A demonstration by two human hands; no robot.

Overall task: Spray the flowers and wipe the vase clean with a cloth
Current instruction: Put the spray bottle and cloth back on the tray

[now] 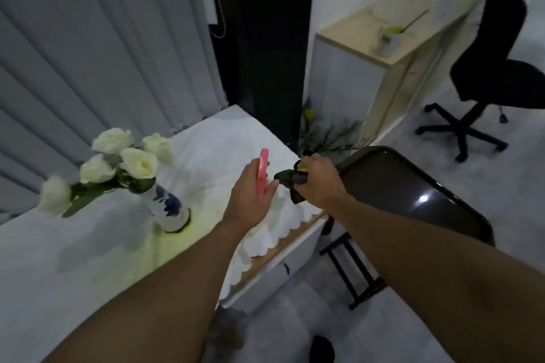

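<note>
White roses (118,162) stand in a white vase with blue patterns (169,209) on the left of a table covered by a white cloth (212,138). My left hand (250,194) is to the right of the vase, closed around a pink object (262,174) that may be the spray bottle. My right hand (320,181) is just beyond the table's right edge and grips a dark cloth (290,181) with a bit of yellow showing. The two hands nearly touch.
A dark glossy folding chair (413,191) stands right of the table. Behind it are a wooden-topped cabinet (368,47) with a cup and a black office chair (489,74). Grey curtains (103,53) hang behind the table.
</note>
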